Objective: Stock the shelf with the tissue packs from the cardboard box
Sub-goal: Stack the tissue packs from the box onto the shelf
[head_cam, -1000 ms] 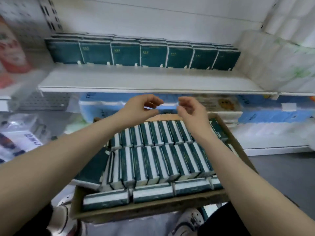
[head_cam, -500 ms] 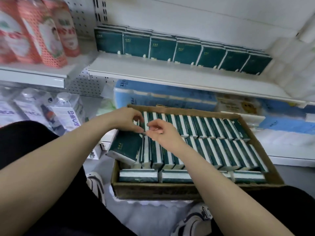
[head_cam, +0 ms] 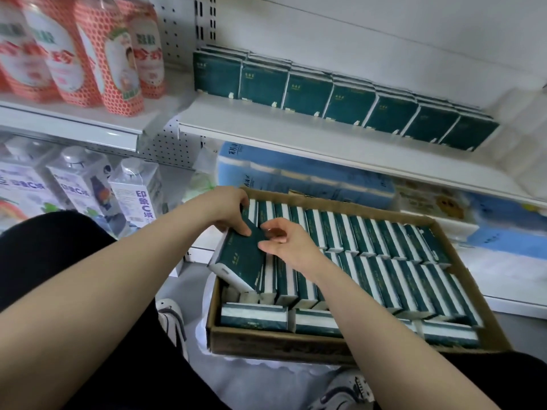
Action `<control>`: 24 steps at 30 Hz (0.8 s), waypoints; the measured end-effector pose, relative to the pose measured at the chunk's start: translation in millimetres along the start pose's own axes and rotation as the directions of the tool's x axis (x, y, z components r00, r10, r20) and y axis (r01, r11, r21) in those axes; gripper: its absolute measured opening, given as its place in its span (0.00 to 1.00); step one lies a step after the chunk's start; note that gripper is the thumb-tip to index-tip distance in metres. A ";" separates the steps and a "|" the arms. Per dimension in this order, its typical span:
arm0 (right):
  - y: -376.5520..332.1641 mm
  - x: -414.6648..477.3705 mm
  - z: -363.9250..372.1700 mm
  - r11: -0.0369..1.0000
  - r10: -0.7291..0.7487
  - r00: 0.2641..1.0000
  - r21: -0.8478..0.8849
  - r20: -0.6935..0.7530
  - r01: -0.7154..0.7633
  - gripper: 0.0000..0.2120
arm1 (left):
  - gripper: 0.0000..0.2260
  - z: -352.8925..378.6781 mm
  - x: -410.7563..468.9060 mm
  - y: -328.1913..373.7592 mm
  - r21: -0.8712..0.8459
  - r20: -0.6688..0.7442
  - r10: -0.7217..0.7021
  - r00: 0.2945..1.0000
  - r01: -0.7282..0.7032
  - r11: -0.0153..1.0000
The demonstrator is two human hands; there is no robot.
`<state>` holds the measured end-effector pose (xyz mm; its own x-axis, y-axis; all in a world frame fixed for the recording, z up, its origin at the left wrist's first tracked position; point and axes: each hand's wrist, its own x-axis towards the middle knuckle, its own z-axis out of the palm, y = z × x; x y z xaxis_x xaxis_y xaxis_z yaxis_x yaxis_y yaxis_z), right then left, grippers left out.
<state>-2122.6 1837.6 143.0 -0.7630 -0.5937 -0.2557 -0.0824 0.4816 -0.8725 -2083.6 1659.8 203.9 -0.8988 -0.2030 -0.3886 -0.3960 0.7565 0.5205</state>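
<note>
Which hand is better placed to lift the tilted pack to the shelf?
The left hand: it grips the tilted pack at its top edge, while the right hand only touches its face.

Both bare forearms reach forward and converge, the left forearm (head_cam: 118, 276) from the lower left, the right forearm (head_cam: 370, 306) from the lower right. The left hand (head_cam: 228, 211) grips the top edge of a tilted dark green, white-edged rectangular tissue pack (head_cam: 239, 261), thumb on its face. The right hand (head_cam: 284, 241) sits beside it, fingers loosely bent, thumb tip touching the pack; whether it grips is unclear.
</note>
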 end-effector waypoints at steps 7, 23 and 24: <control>-29.3 11.2 -35.9 0.997 -0.070 0.990 0.043 0.121 0.066 0.15 | 0.30 -20.0 15.8 10.1 -0.274 -0.035 0.163 0.986 -0.167 0.947; -136.3 111.3 -67.1 0.921 -0.191 0.943 0.282 -0.273 0.268 0.13 | 0.26 -120.3 57.1 -6.4 -0.391 -0.610 0.062 0.790 -0.369 0.843; -142.1 120.1 -63.0 0.919 -0.195 0.940 0.282 -0.281 0.275 0.14 | 0.27 -124.5 62.2 -9.7 -0.378 -0.620 0.041 0.784 -0.344 0.860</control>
<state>-2242.9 1738.5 262.5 -0.8812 -0.4705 0.0473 -0.1051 0.0974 -0.9897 -2159.1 1562.4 269.4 -0.8373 -0.5133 0.1883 -0.1022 0.4852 0.8684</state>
